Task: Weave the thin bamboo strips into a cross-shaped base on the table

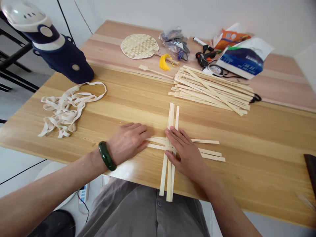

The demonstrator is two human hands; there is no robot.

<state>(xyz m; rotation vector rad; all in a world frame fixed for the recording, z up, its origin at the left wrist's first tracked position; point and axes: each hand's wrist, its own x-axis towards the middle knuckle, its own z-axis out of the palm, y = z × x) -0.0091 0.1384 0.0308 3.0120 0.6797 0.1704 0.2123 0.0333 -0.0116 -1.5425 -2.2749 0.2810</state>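
Observation:
Flat pale strips, bamboo by their look, lie crossed on the wooden table in front of me. Several crosswise strips [209,153] run left to right, and a few upright strips [170,177] run over the table's front edge. My right hand [186,151] rests on the crossing, fingers stretched and thumb apart, touching the strips. My left hand [129,140], with a dark green bangle [107,156] at the wrist, has its fingers bent together over the left ends of the crosswise strips. Those ends are hidden beneath it.
Behind lies a pile of loose strips [209,89]. A woven fan [139,46] with a yellow tassel [164,62], a glue gun [204,58] and a blue tissue pack [242,59] are farther back. At left are white fabric tape [65,113] and a navy bottle [66,59].

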